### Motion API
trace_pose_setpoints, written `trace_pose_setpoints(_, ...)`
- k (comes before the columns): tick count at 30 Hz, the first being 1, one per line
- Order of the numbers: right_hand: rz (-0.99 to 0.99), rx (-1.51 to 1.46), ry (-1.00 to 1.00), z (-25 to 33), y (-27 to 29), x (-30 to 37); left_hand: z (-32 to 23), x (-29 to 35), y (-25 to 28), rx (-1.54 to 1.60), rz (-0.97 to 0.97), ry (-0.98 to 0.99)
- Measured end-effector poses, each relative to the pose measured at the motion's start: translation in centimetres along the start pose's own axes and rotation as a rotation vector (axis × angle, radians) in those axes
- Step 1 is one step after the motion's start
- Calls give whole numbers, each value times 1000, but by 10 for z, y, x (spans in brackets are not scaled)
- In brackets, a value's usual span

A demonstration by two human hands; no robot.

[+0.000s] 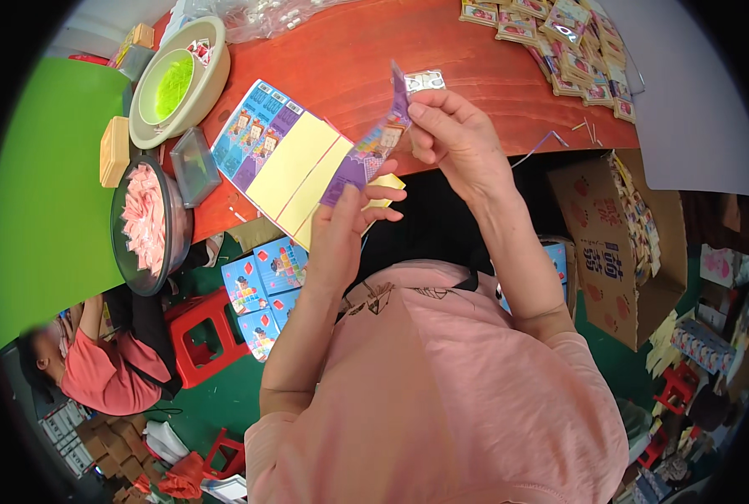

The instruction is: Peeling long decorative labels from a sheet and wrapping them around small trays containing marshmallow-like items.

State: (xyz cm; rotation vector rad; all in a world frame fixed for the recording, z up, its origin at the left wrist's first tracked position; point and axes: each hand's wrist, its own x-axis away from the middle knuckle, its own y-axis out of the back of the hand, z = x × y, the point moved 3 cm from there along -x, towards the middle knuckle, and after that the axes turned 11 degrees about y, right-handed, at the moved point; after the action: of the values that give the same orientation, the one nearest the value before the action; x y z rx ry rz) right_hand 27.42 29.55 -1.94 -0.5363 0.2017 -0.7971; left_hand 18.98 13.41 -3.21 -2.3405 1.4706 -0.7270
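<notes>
A purple printed sticker (383, 139) is stretched on a slant between my two hands. My right hand (458, 134) pinches its upper end, which bends upward. At its lower end, my left hand (345, 218) has the thumb on the sticker, with the other fingers partly spread. Beneath lies a sticker sheet (261, 139) on the table's edge, blue and purple prints along its far left part and bare yellow backing (303, 164) nearer me. A small silvery-white piece (425, 80) lies just beyond my right hand.
A cream basin (217, 71) holds a bowl of green bits. Nearer stand a clear plastic box (195, 168) and a dark bowl of pink packets (145, 218). Several small packs (567, 50) are heaped far right, above an open carton (593, 244). Another person (114, 370) sits at lower left.
</notes>
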Motion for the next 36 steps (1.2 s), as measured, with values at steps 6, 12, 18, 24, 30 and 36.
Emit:
trace_pose_setpoints(6,28,181,322,19,-8,21,22,22,-8,-167,18,32)
trace_pose_setpoints(12,21,349,383,46,1,36,-25,15,10,-594,-570,-353)
trace_pose_setpoints(18,102,562,330,44,-10,46,-44,-25,-32,-202,-266,-241)
trace_pose_setpoints(24,-310,521,473,46,54,41,-47,-27,-30,94,-308,-335)
trace_pose_setpoints(30,-539,787,360,16,213,87,-61,-31,6,252,-365,-252)
trace_pose_setpoints(36,-428,1257,344,-9,246,105,-62,-26,29,304,-358,-259)
